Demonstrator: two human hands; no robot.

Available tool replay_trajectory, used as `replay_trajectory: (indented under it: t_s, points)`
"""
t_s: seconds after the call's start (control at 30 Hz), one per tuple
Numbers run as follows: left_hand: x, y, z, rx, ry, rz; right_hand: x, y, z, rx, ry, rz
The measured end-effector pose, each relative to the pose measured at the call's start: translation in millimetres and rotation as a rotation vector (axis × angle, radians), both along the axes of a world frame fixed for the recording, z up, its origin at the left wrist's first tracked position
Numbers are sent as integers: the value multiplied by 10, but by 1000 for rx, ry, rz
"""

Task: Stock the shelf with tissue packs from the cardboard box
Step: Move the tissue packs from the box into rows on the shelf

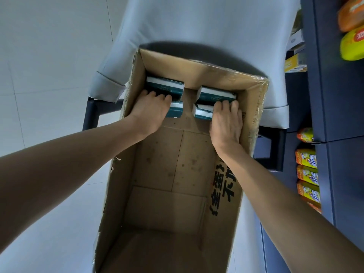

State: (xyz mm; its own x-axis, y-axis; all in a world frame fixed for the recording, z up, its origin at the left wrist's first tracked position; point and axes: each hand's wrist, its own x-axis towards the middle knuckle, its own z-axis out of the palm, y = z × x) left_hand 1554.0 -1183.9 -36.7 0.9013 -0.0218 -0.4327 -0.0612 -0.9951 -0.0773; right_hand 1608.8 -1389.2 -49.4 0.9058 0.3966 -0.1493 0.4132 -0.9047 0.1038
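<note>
An open cardboard box (254, 99) stands on a pale chair. At its far end lie several dark green and white tissue packs, in two pairs. My left hand (151, 111) lies over the near left pack (176, 110), its fingers curled down between that pack and the far left pack (164, 86). My right hand (226, 121) covers the near right pack (202, 112), with its fingertips curled into the gap before the far right pack (215, 94). The box floor nearer me is bare cardboard.
The chair (197, 26) has a pale seat and dark legs. To the right stands a dark blue shelf unit (334, 95) holding orange and yellow snack packets (307, 174) and small boxes (294, 63). A light tiled floor (39, 75) lies on the left.
</note>
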Motion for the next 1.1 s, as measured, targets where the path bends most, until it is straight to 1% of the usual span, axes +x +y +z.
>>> replay_trajectory:
  t_s: [0.13,0.23,0.33,0.43,0.53,0.6,0.67,0.8,0.87,0.93,1.03,1.1]
  points:
    - [-56,-25,114,-91,-45,29,-70,-54,68,25,-3,33]
    - [-132,-62,310,-207,-108,92,-128,-110,245,146,7,31]
    - [-220,-110,586,-257,-200,96,-170,-183,543,302,14,12]
    - [-277,-129,900,-302,-281,64,-160,-278,872,389,14,19]
    - [-299,-138,1274,-436,-274,15,-109,-428,1250,450,-23,46]
    - [-321,-125,1550,-503,-262,-53,-83,-561,1559,480,-41,83]
    - [-317,-135,1841,-558,-298,-93,-74,-714,1922,510,-65,105]
    - [-265,-284,2494,-683,-464,-96,-141,-1086,2737,586,-129,106]
    - [-218,-399,2842,-688,-503,-132,-220,-1292,3171,585,-160,94]
    - [-180,-560,3234,-689,-549,-221,-340,-1502,3628,561,-205,81]
    - [-124,-877,3852,-741,-604,-356,-544,-1822,4333,550,-304,43]
    - [-115,-1049,4111,-794,-630,-385,-663,-2001,4594,536,-371,42]
